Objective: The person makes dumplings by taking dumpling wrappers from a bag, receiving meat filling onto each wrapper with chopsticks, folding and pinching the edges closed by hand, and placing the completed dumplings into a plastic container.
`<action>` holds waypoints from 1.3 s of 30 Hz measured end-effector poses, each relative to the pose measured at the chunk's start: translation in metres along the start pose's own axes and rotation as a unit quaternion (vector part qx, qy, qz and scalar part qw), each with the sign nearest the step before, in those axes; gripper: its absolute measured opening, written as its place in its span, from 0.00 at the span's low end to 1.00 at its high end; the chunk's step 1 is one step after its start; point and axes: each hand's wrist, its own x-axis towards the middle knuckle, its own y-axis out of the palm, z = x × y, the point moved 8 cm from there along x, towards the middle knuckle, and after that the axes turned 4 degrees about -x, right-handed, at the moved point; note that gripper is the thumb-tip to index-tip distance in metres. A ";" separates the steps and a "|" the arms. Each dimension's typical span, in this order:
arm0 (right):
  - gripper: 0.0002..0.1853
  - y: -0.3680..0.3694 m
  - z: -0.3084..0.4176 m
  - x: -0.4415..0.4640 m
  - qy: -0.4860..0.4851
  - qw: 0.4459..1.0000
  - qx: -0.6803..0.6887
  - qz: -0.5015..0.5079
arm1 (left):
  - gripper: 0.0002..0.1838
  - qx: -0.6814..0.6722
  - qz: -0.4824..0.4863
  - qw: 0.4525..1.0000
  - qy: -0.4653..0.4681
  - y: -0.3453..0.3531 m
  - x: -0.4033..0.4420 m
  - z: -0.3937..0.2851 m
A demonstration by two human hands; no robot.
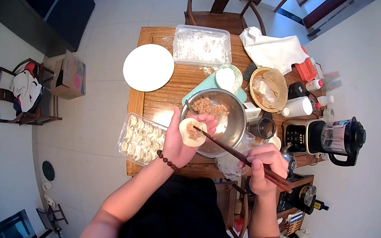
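My left hand (177,143), palm up over the near side of a steel mixing bowl (238,121), cradles a round dumpling wrapper (192,143). A small heap of minced filling (193,132) lies on the wrapper. Gripped in my right hand (267,167) is a pair of dark wooden chopsticks (230,150), their tips touching that filling. More minced filling (205,105) sits inside the bowl. Left of my wrist stands a clear plastic tray (121,139) with several shaped dumplings (142,136) in rows.
Behind the bowl are a flour-dusted plastic container (203,46), a white round plate (149,67) and a small tub of white powder (228,78). A wicker basket (281,93), bottles and a blender (342,138) crowd the right side. A wooden chair (221,4) faces me.
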 end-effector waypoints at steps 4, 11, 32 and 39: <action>0.11 0.014 0.001 0.002 -0.061 0.997 -0.030 0.047 | 0.41 0.018 0.003 1.000 -0.004 0.004 -0.003 0.001; 0.11 0.006 0.001 0.003 -0.075 0.996 -0.008 0.048 | 0.41 0.032 -0.007 0.999 -0.009 0.003 -0.006 -0.001; 0.09 0.013 0.005 -0.019 -0.089 0.995 0.001 0.046 | 0.36 -0.020 0.008 1.000 -0.004 0.008 -0.008 -0.001; 0.08 0.025 0.013 -0.035 -0.068 0.996 -0.032 0.040 | 0.37 -0.005 0.000 1.000 -0.009 -0.008 -0.012 -0.005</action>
